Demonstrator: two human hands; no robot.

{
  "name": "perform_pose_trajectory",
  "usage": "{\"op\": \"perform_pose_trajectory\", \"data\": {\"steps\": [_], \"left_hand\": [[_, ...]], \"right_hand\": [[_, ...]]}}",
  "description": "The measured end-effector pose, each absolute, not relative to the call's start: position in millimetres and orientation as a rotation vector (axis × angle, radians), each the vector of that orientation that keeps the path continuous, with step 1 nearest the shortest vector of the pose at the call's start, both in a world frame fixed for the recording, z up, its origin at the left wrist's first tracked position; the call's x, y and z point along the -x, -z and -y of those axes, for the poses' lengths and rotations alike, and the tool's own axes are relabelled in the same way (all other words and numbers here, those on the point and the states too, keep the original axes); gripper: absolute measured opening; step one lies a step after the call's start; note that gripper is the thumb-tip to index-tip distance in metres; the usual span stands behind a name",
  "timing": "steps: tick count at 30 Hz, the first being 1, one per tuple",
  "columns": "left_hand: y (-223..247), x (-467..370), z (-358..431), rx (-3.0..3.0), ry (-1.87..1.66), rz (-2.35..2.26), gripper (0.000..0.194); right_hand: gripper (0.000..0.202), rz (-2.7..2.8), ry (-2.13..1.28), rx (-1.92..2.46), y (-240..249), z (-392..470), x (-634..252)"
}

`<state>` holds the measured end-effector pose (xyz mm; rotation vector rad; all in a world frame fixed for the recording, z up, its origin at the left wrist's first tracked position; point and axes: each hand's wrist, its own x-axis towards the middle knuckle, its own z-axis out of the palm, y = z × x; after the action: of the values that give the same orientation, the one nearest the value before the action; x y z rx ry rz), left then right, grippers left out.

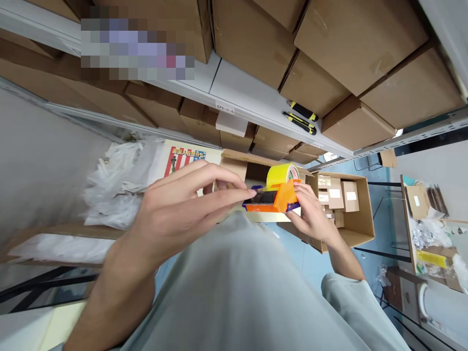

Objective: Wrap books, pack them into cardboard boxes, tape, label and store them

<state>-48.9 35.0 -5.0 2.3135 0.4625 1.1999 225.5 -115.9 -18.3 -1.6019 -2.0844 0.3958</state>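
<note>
Shelving (241,87): pale grey, stacked with brown cartons (358,39).
Left wall (44,136): plain grey.
Floor (383,234): pale blue.
Bench (405,209), far right: black legs, clear plastic (440,231) on top.
Light: bright, even.

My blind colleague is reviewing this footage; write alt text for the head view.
The right hand holds an orange tape dispenser with a yellow tape roll; the left hand is at its other end. Cardboard boxes sit on a shelf beyond.

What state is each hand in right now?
Left hand: at the tape dispenser; whether open or pinching cannot be told.
Right hand: closed, holding the tape dispenser.
</note>
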Motion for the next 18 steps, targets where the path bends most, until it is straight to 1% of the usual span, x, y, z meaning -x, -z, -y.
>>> {"op": "perform_pose_trajectory", "data": {"steps": [5,9,11,14,18], "left_hand": [[2,52,-35,-2.475,-1.170,-0.487,0.032],[1,46,-29,-2.479,-1.097,-0.639,0.027],[2,41,-27,-2.422,-1.126,-0.681,0.022],[5,35,-26,-2.312,-1.265,-0.634,0.016],[7,37,-28,-2.288,-1.266,-0.522,0.020]], "right_hand": [[0.016,2.063,-0.435,1.606,20,118,-229],[0.019,2.024,-0.472,1.630,22,118,-228],[0.018,2.023,-0.496,1.638,22,118,-228],[0.016,2.041,-0.503,1.636,22,118,-227],[0.015,2.052,-0.470,1.607,22,118,-227]]}}
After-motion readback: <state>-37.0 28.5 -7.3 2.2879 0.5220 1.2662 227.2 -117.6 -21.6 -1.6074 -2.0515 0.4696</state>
